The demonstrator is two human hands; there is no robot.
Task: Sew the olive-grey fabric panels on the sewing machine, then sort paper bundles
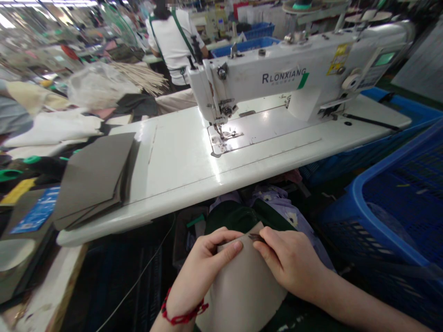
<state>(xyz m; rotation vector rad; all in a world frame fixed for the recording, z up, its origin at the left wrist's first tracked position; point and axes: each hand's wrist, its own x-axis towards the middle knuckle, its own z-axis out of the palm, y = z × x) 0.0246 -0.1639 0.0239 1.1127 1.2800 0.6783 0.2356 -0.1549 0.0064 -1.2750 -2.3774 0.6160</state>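
A beige piece of fabric or leather point(238, 290) lies over my lap, its narrow top end raised. My left hand point(216, 258), with a red cord bracelet on the wrist, pinches that piece near its upper edge, thumb on top. My right hand point(289, 256) is closed around a small dark pointed tool point(255, 237), whose tip meets the edge of the piece. Most of the tool is hidden in the fingers, so its exact kind does not show. Both hands are below the front edge of the sewing machine table point(180, 170).
A white sewing machine point(249, 78) stands on the table. Dark grey-brown sheets point(97, 175) are stacked at its left end. Blue plastic crates point(360, 198) are at the right. Fabric and a plastic bag point(92, 85) lie at the left, and a person point(176, 41) stands behind.
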